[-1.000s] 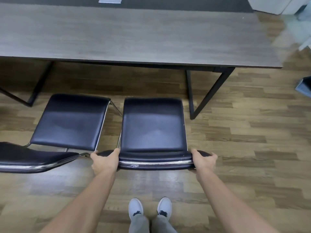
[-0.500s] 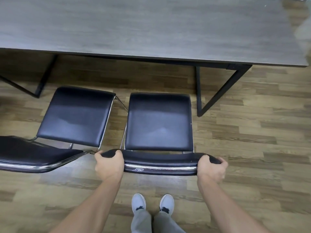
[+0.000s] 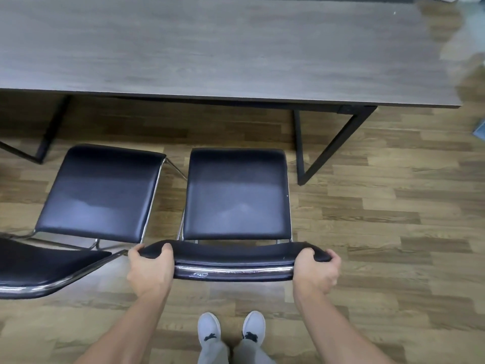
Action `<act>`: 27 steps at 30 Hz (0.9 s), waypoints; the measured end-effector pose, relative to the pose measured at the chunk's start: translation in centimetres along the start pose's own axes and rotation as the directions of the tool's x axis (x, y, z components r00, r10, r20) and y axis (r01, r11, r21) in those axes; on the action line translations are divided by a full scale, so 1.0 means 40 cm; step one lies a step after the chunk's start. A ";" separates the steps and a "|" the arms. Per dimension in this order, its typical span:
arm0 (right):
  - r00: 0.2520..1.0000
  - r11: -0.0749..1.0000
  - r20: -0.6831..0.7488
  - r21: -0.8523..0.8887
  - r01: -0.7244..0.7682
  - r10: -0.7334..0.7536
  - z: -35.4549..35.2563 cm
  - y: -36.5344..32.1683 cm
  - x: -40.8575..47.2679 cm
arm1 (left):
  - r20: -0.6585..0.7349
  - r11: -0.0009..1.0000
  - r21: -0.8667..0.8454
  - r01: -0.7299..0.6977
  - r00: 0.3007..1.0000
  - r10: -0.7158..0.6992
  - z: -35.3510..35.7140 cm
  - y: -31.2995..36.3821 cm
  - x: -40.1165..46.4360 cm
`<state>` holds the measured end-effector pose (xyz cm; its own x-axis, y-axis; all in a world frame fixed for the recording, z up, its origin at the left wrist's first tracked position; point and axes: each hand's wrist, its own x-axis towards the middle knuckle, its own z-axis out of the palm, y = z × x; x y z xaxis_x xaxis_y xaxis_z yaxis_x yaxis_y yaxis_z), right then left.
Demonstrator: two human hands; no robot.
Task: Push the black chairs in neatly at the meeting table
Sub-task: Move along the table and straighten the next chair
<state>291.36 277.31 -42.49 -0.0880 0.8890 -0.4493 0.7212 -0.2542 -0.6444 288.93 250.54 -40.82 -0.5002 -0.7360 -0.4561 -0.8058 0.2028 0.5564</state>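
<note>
Both hands, left hand and right hand, clasp the glossy black chair backrest.

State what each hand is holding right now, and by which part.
Both hold the same black chair by the top of its backrest: the left hand grips the left end, the right hand the right end.

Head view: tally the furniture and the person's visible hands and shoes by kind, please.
Black chairs: 2, the held chair and the left chair
Meeting table: 1
Hands: 2, left hand, right hand
Shoes: 2, left shoe, right shoe
Total: 7
</note>
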 end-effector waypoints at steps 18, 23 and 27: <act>1.000 1.000 -0.030 -0.008 0.005 -0.006 0.098 -0.141 0.082 | 0.000 0.999 0.033 -0.026 1.000 0.026 0.113 0.179 0.042; 0.999 1.000 -0.033 -0.029 0.012 -0.013 0.125 -0.179 0.101 | -0.017 0.999 0.036 -0.024 1.000 0.025 0.141 0.219 0.062; 1.000 1.000 -0.018 -0.026 0.009 -0.010 0.158 -0.216 0.110 | -0.026 0.999 0.023 -0.025 0.999 0.026 0.167 0.266 0.081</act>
<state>280.42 281.01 -42.82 -0.0824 0.8982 -0.4317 0.7380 -0.2361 -0.6322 276.63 254.65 -41.02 -0.5123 -0.7470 -0.4237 -0.8001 0.2359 0.5515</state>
